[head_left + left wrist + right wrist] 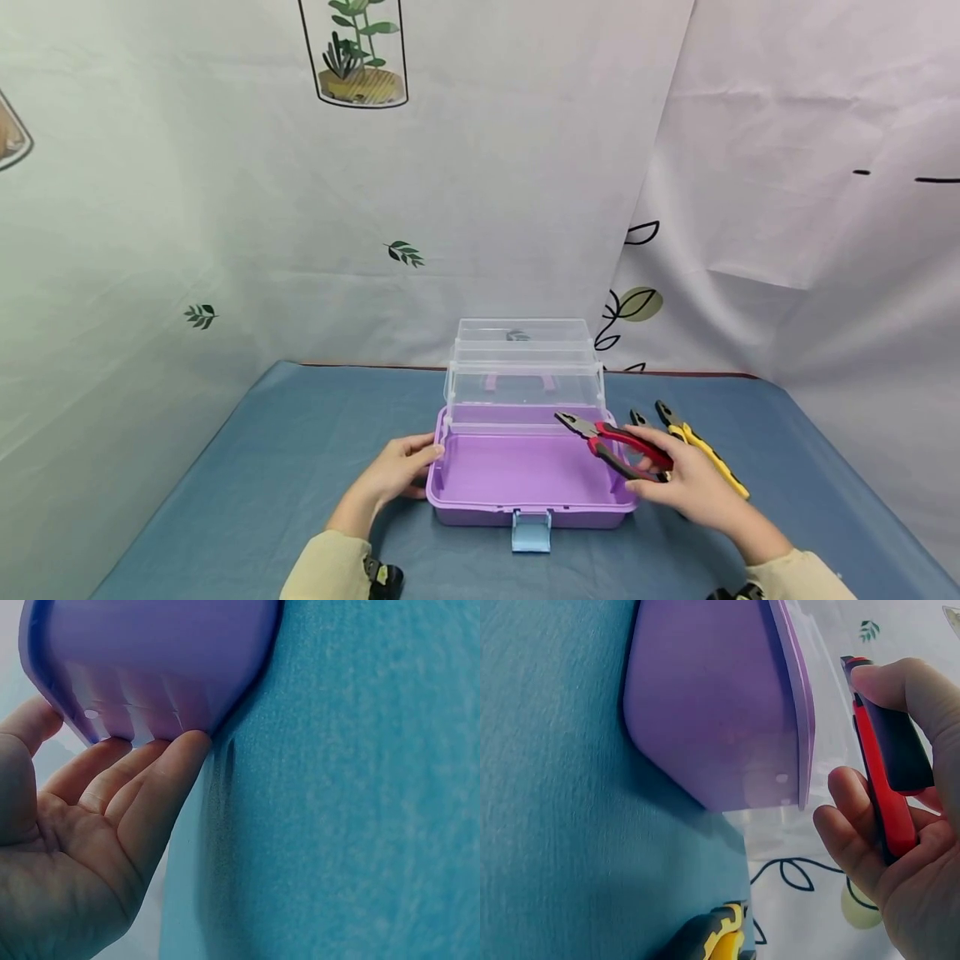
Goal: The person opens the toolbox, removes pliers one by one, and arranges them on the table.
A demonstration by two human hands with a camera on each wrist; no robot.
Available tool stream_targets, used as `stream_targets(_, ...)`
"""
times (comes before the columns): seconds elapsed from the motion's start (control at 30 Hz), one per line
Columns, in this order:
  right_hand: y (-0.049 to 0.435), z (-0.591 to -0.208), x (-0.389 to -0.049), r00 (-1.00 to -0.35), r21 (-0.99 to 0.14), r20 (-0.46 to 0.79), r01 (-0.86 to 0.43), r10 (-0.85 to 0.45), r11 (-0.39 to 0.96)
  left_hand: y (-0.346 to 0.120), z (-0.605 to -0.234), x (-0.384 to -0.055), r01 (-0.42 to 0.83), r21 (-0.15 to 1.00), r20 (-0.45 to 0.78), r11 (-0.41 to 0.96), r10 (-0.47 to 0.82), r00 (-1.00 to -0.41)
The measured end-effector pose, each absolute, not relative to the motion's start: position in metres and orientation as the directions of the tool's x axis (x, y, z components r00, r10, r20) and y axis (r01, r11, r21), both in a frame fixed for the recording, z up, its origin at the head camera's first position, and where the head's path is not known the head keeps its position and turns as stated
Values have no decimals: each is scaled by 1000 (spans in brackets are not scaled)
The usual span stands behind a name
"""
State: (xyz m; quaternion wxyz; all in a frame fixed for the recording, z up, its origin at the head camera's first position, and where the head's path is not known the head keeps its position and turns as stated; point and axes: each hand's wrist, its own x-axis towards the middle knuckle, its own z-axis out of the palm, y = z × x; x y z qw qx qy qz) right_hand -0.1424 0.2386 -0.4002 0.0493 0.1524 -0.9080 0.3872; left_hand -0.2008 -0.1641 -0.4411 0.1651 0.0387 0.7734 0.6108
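A purple toolbox (528, 467) stands on the table with its clear lid (525, 354) raised and a blue latch (531, 533) hanging at the front. My left hand (393, 473) holds the box's left end, thumb on the rim and the other fingers against the outer wall. In my right hand (693, 482) are red-and-black pliers (595, 431), gripped by the handles. They are over the right part of the box, their metal nose pointing left. In the right wrist view, the red handle (885, 795) lies across my fingers.
To the right of the box lie yellow-and-black pliers (708, 455). Beside them is the dark tip of another tool (637, 417), mostly hidden by my right hand. A blue cloth (300, 450) covers the table, and a printed white curtain (487, 208) hangs behind.
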Motion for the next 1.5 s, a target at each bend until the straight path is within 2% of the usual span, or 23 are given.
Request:
stream_targets(0.53, 260, -406, -138, -974, -710, 174, -227, -147, 667, -164, -441, -201, -145, 959, -209, 245, 261, -942)
stream_targets(0.73, 270, -409, -137, -972, -683, 204, -228, -118, 694, -164, -440, -201, -155, 957, -218, 246, 255, -942)
stream_targets(1.5, 302, -414, -134, -991, -660, 133, -94, -7, 746, -164, -442, -202, -150, 960, -211, 235, 263, -941)
